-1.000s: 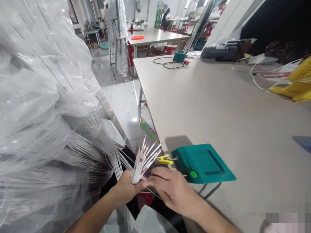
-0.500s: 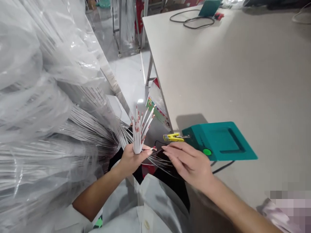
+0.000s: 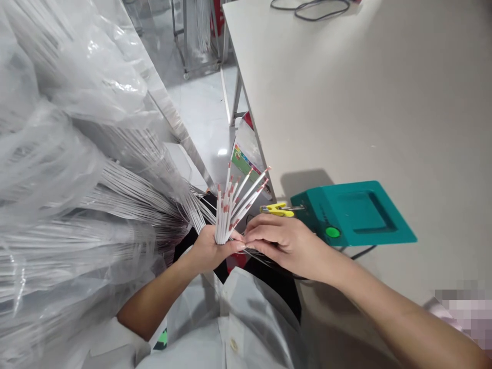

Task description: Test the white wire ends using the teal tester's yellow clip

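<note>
A bundle of white cables (image 3: 226, 218) with reddish stripped ends stands up out of my left hand (image 3: 209, 249), whose fingers are wrapped round it. My right hand (image 3: 282, 238) meets the left thumb tip, its fingers pinched together. What lies between those fingertips is hidden; a wire end was at this spot earlier. Just beyond my right hand, a yellow clip (image 3: 277, 209) with a metal tip sticks out from a teal device (image 3: 355, 212) bearing a lit green button (image 3: 332, 232). Thin cables run down below my hands.
Large bundles of grey-white cables (image 3: 138, 200) in clear plastic bags (image 3: 77, 77) fill the left side. The pale table (image 3: 346, 102) takes up the right, with a dark looped cord (image 3: 323, 11) at its far end. A printed bag (image 3: 246, 154) stands beside the table leg.
My right hand has moved left to touch the left thumb, and its fingers have closed. The wire end seen there is now covered. The cable tips have spread to the right; the view has shifted slightly.
</note>
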The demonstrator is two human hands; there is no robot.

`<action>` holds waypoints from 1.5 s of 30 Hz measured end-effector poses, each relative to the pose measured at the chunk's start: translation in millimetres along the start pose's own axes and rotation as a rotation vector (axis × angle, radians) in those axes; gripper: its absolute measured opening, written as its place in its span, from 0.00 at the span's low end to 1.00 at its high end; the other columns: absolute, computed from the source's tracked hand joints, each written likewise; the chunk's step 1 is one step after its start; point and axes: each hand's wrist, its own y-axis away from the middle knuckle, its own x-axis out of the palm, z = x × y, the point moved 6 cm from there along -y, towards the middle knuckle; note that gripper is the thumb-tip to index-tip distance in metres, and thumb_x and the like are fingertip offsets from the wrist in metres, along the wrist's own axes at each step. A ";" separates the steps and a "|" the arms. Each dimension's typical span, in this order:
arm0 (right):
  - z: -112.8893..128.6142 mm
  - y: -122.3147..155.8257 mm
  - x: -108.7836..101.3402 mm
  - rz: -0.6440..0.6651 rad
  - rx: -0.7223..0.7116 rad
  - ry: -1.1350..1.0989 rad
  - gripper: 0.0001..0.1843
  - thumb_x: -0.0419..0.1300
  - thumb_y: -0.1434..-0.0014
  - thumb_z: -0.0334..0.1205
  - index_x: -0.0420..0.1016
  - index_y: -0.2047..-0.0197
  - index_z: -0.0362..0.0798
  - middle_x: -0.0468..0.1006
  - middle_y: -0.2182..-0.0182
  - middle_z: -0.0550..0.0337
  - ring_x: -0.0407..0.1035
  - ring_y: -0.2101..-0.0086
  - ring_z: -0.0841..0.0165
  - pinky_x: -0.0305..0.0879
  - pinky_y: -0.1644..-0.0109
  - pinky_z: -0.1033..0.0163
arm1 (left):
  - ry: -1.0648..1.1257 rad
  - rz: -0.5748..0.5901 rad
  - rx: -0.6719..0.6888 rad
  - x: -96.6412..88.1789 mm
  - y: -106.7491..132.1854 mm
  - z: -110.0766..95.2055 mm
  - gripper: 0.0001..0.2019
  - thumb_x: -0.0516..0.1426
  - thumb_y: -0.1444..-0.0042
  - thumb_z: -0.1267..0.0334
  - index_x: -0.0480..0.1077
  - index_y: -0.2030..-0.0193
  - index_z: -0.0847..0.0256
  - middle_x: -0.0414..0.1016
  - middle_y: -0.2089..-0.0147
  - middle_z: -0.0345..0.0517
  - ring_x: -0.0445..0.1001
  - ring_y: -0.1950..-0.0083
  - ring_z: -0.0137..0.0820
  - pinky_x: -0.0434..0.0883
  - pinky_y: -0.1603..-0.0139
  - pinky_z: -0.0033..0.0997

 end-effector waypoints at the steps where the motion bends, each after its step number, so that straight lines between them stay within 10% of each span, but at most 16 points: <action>1: -1.9 -1.0 0.2 -0.007 0.022 -0.068 0.08 0.55 0.41 0.31 0.76 0.66 0.47 0.74 0.68 0.57 0.69 0.69 0.74 0.65 0.66 0.68 | 0.034 0.011 0.001 -0.6 -0.3 0.0 0.05 0.60 0.53 0.64 0.73 0.75 0.64 0.73 0.74 0.43 0.69 0.70 0.29 0.65 0.66 0.29; 13: -37.4 13.4 50.8 -0.410 0.536 -1.058 0.07 0.66 0.51 0.44 0.79 0.72 0.50 0.70 0.69 0.63 0.56 0.83 0.83 0.55 0.81 0.71 | 0.475 -0.054 -0.172 1.6 3.6 27.8 0.10 0.64 0.56 0.58 0.73 0.72 0.62 0.67 0.76 0.36 0.57 0.81 0.18 0.51 0.83 0.23; 23: -37.9 16.1 38.7 -0.543 0.423 -0.902 0.03 0.65 0.49 0.40 0.80 0.72 0.51 0.72 0.71 0.61 0.64 0.74 0.75 0.60 0.73 0.68 | 0.480 -0.092 -0.204 4.7 2.0 33.8 0.10 0.65 0.56 0.58 0.73 0.71 0.63 0.65 0.80 0.35 0.56 0.82 0.18 0.52 0.83 0.22; 31: -36.0 17.6 55.7 -0.466 0.644 -1.238 0.10 0.68 0.55 0.45 0.77 0.74 0.47 0.68 0.77 0.65 0.56 0.81 0.79 0.53 0.79 0.70 | 0.451 -0.005 -0.148 7.9 0.2 24.1 0.11 0.65 0.56 0.58 0.73 0.74 0.64 0.72 0.76 0.41 0.63 0.79 0.22 0.52 0.81 0.23; 38: -40.8 29.6 55.0 -0.548 0.764 -1.052 0.14 0.64 0.51 0.48 0.73 0.70 0.46 0.65 0.84 0.68 0.57 0.81 0.77 0.55 0.78 0.70 | 0.426 -0.035 -0.171 5.2 0.6 30.1 0.11 0.64 0.54 0.57 0.73 0.72 0.63 0.67 0.78 0.38 0.57 0.81 0.19 0.50 0.82 0.23; 45: -31.1 23.1 29.9 -0.564 0.532 -0.756 0.16 0.60 0.46 0.51 0.76 0.63 0.48 0.75 0.67 0.57 0.65 0.76 0.74 0.64 0.74 0.65 | 0.371 -0.060 -0.217 3.0 2.6 33.8 0.13 0.63 0.54 0.54 0.71 0.70 0.63 0.60 0.81 0.34 0.55 0.82 0.20 0.51 0.82 0.23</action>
